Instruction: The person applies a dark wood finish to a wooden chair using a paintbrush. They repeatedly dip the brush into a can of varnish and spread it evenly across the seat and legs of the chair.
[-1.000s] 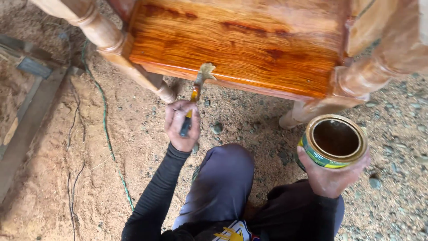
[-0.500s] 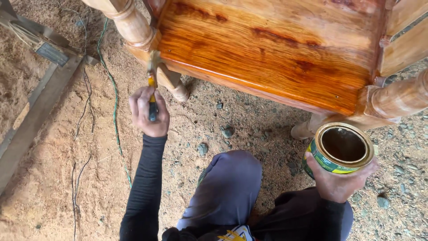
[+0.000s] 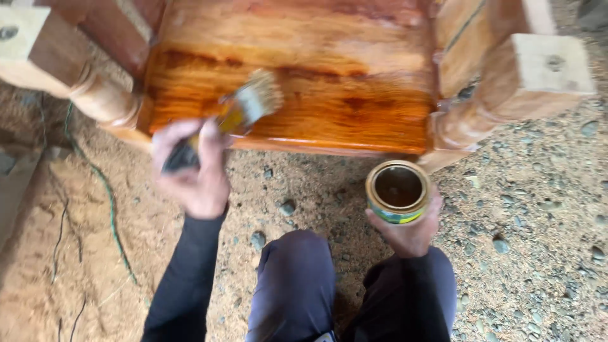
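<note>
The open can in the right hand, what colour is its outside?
Green and yellow band under a brass-coloured rim on the can, head view.

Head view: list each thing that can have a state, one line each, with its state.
Left hand: closed around the paintbrush handle.
Paintbrush: blurred, bristles over the wooden panel; contact cannot be told.
Right hand: holding the can from below.
Can: open, no lid, upright, dark liquid inside.
Wooden panel: glossy and wet-looking, with darker streaks.
Turned leg: pale beside the panel.

left hand (image 3: 193,174): moved right from turned leg (image 3: 104,98) | brush (image 3: 244,107): now over glossy panel (image 3: 297,95), blurred
</note>
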